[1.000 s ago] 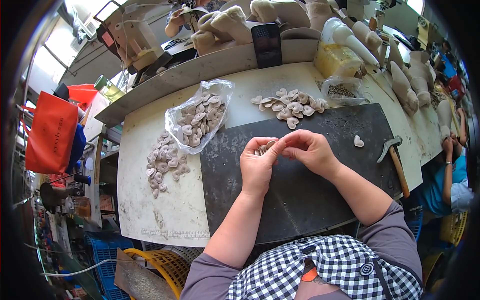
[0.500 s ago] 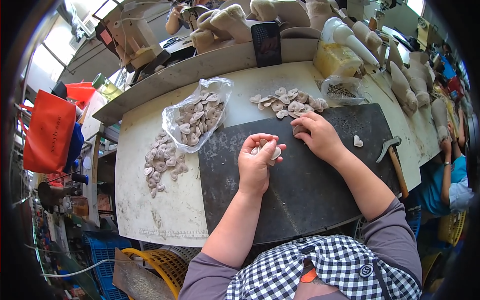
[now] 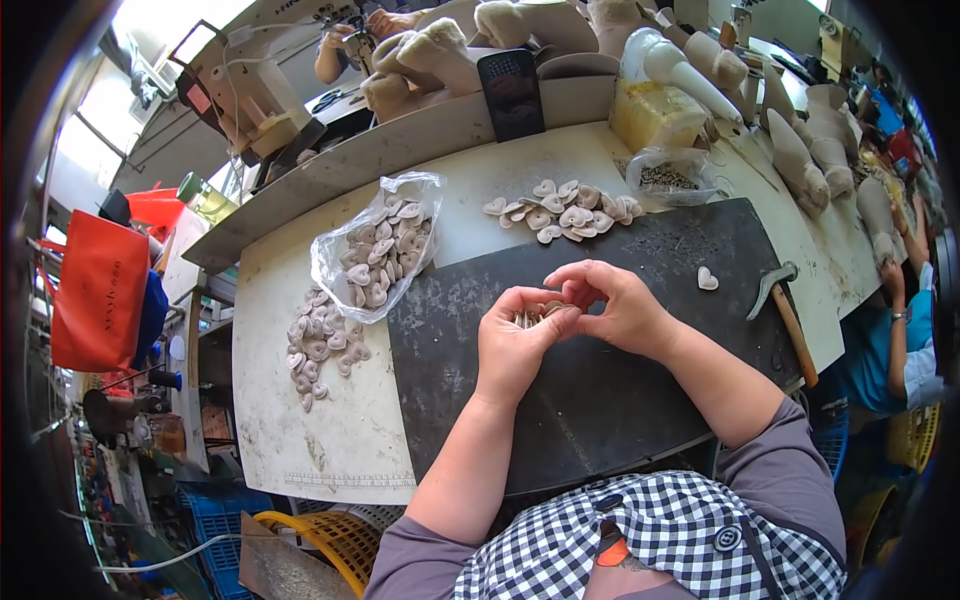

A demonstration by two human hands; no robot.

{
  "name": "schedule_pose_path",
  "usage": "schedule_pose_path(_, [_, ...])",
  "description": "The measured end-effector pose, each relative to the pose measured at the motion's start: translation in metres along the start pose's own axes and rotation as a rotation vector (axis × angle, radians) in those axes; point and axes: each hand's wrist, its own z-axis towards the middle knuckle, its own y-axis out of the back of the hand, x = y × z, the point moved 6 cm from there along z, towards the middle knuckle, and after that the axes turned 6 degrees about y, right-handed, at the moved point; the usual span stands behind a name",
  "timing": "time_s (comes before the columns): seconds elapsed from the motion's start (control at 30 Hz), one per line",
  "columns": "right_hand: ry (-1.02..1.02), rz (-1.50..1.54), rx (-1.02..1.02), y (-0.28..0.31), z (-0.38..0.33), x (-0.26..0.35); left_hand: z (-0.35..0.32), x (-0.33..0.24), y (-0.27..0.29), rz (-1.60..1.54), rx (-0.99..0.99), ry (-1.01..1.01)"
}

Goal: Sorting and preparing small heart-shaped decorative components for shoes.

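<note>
Above the black mat [image 3: 600,400], my two hands meet. My left hand [image 3: 515,345] is closed round a small stack of beige heart-shaped pieces [image 3: 530,318], their edges showing between thumb and fingers. Curled against that stack, my right hand [image 3: 620,310] has its thumb and fingertips at the pieces; its grip is partly hidden. A loose pile of the same hearts [image 3: 570,212] lies beyond my hands at the mat's far edge. One single heart [image 3: 707,278] rests on the mat to the right, near a hammer [image 3: 790,320] with a wooden handle.
On the left lie an open clear bag of hearts [image 3: 385,245] and another heart pile [image 3: 318,345]. At the back right are a small bag of metal bits [image 3: 670,180] and a yellowish glue container [image 3: 655,115]. A phone [image 3: 510,95] leans on the raised board [image 3: 400,150].
My right hand has come back from the far heart pile to my left hand, and its fingers now touch the held stack. The view has shifted slightly.
</note>
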Motion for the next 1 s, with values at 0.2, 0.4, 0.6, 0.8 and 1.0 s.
schedule_pose_path(0.2, [0.222, -0.652, -0.179, 0.041, 0.028, -0.008, 0.009, 0.010, 0.016, -0.276, -0.036, 0.031])
schedule_pose_path(0.4, [0.322, -1.044, -0.066, 0.038, 0.031, -0.024, 0.007, 0.010, 0.013, -0.587, 0.046, 0.181])
schedule_pose_path(0.6, [0.193, -0.665, -0.206, 0.039, 0.006, -0.012, 0.007, 0.015, 0.012, -0.542, 0.097, 0.143])
schedule_pose_path(0.8, [-0.132, 0.085, -0.435, 0.061, -0.004, -0.045, 0.008, 0.013, 0.008, -0.493, 0.163, 0.099])
schedule_pose_path(1.0, [-0.249, 0.297, -0.390, 0.059, -0.006, -0.051, 0.005, 0.011, 0.004, -0.379, 0.141, 0.089])
